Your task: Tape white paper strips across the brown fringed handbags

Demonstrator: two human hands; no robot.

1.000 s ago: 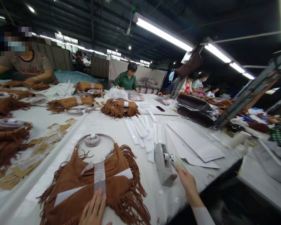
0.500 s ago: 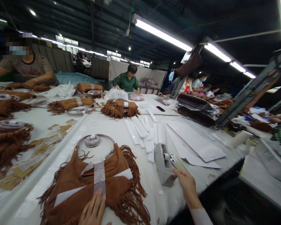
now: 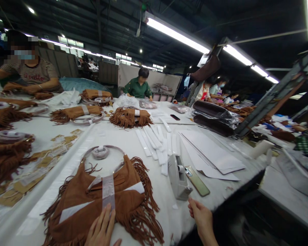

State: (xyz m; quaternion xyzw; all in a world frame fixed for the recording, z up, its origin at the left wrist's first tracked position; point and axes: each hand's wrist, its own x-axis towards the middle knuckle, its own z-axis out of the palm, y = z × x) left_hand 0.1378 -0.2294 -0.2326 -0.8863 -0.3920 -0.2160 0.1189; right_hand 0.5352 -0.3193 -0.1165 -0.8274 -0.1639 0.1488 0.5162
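A brown fringed handbag (image 3: 74, 200) lies flat on the table in front of me, its ringed handle pointing away. A translucent wrapping strip (image 3: 108, 188) crosses its middle. My left hand (image 3: 101, 225) rests on the bag with fingers stretched out, fingertips at the strip's lower end. To the right stands a grey tape dispenser (image 3: 179, 181). Just below its near end is my right hand (image 3: 201, 215), fingers curled into a pinch; whatever they hold, if anything, is too small to make out. A green phone (image 3: 199, 182) lies beside the dispenser.
White strips (image 3: 155, 143) are heaped behind the dispenser, with large white sheets (image 3: 213, 150) to their right. Wrapped fringed bags (image 3: 130, 118) and cardboard tags (image 3: 41, 164) lie farther back and left. Co-workers sit across the table. A slanted metal post (image 3: 272, 99) rises at right.
My right hand has moved down, away from the tape dispenser's near end, uncovering more of the phone. My left hand stays on the bag.
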